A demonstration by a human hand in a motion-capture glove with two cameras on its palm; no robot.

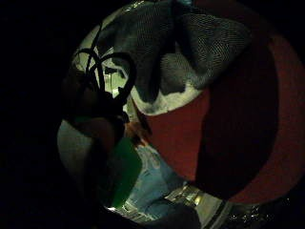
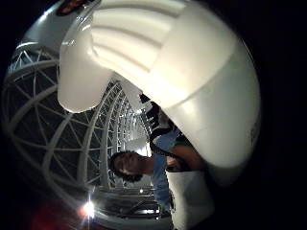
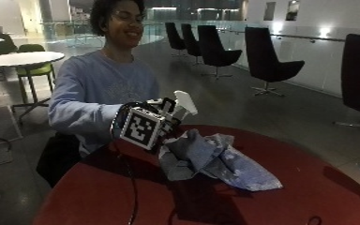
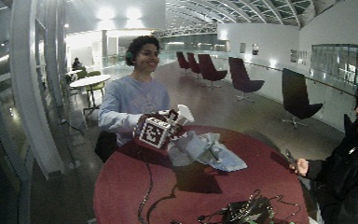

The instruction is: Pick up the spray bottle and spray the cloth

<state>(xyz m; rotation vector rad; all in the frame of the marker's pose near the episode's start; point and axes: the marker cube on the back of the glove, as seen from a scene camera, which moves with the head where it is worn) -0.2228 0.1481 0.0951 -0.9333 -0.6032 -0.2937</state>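
Outside view: one spray bottle (image 3: 183,102), one cloth (image 3: 214,159).

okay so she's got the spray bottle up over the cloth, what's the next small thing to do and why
Probably squeeze the trigger. The gloved right hand already holds the white plastic spray bottle lifted above the round red table, and its nozzle seems to point out over the crumpled grey-blue cloth lying just below and beside it. If the nozzle sits too high, tipping it down toward the cloth first would help.
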